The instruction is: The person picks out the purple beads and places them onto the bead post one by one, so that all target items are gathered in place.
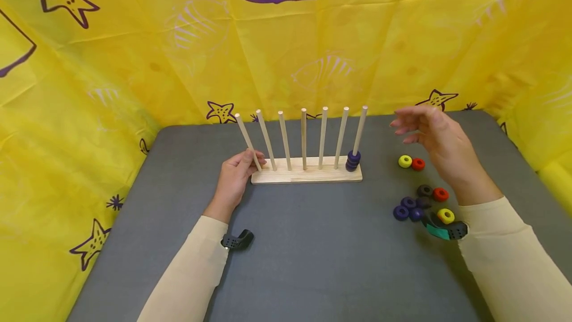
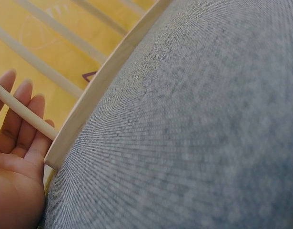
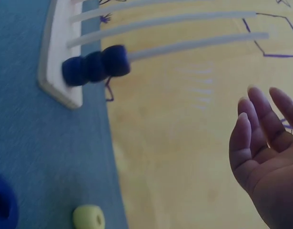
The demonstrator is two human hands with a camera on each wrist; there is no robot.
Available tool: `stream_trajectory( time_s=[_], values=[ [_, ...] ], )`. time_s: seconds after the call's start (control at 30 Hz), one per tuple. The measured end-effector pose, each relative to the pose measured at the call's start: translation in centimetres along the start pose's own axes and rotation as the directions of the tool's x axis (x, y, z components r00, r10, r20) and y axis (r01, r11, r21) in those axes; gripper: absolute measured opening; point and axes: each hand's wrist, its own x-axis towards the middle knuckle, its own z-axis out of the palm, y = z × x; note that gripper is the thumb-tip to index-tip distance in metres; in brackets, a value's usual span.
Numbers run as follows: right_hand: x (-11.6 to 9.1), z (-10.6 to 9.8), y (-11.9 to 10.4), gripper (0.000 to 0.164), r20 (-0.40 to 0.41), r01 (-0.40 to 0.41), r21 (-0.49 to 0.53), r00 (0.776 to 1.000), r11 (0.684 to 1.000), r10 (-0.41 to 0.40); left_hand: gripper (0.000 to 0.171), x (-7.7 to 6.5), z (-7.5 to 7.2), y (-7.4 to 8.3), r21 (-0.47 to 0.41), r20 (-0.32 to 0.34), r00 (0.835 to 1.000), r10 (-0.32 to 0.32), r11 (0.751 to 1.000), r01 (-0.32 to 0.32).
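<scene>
A wooden peg stand with several upright pegs is on the grey table. Around its leftmost peg, low down, the left hand has its thumb on one side and its fingers on the other. Three purple beads are stacked on the rightmost peg, down at the base. To the right of the stand, the right hand is raised in the air with its fingers loosely bent and nothing in them. Near it on the table lie a yellow bead and a red bead, side by side.
Nearer the front right lies a loose group: several purple beads, a black bead, another red bead and another yellow bead, partly behind the right wrist strap. A yellow patterned cloth hangs behind the table.
</scene>
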Motion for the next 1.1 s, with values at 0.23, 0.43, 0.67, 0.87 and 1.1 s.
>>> stream_trajectory(
  time_s=[0.23,0.43,0.67,0.87,1.1],
  values=[
    [-1.8,-1.7,0.9,0.07,0.034,-0.019,0.015,0.999,1.0,0.018,0.045,0.1,0.2,0.0,0.002,-0.008,1.0,0.001,1.0,-0.001],
    [-3.5,-3.1,1.6,0.057,0.006,-0.041,-0.038,0.999,0.998,0.041,0.045,0.1,0.2,-0.2,-0.013,-0.009,1.0,0.018,1.0,-0.018],
    [-5.1,-5.0,2.8,0.052,-0.006,-0.067,-0.119,0.998,0.991,0.067,0.046,0.1,0.0,-0.2,-0.021,-0.002,1.0,0.018,1.0,-0.018],
    [-6.3,-6.6,3.7,0.045,0.015,-0.119,-0.29,0.992,0.949,0.129,0.047,0.1,-0.1,-0.3,-0.025,0.003,1.0,0.02,0.999,-0.02],
    [-7.7,-8.4,5.4,0.038,0.012,-0.199,-0.394,0.975,0.897,0.221,0.046,0.1,0.0,-0.2,-0.026,0.003,1.0,0.011,1.0,-0.01]
  ],
)
